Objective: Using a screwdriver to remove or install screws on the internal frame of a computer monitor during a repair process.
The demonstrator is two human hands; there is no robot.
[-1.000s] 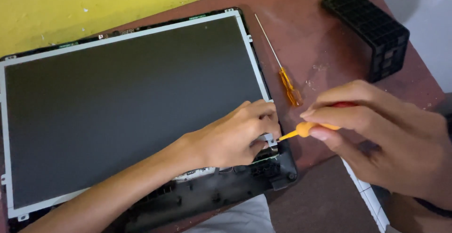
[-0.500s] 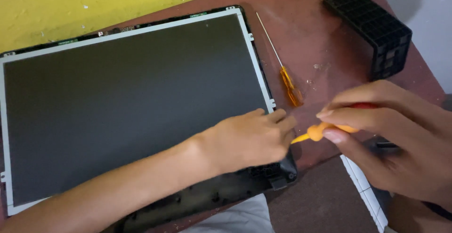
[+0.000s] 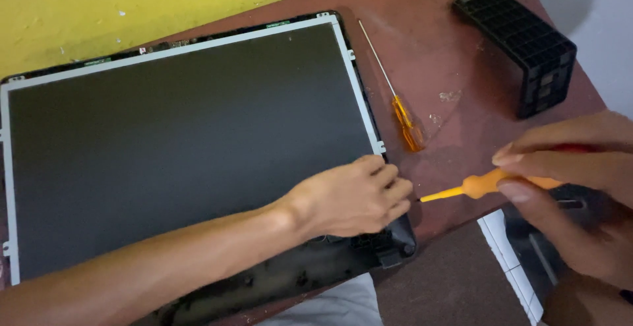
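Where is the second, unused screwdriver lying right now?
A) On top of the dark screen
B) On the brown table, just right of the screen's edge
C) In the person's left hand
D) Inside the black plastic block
B: the spare screwdriver with its amber handle lies on the brown table, beside the right edge of the screen panel, untouched by either hand, while the right hand holds a different orange screwdriver.

Open bench (image 3: pixel 461 56) shows in the upper right of the frame, between the spare screwdriver (image 3: pixel 395 102) and the black block (image 3: pixel 521 42). The screen (image 3: pixel 184 141) fills the left. At lower right, both hands crowd the screen's corner, leaving little room.
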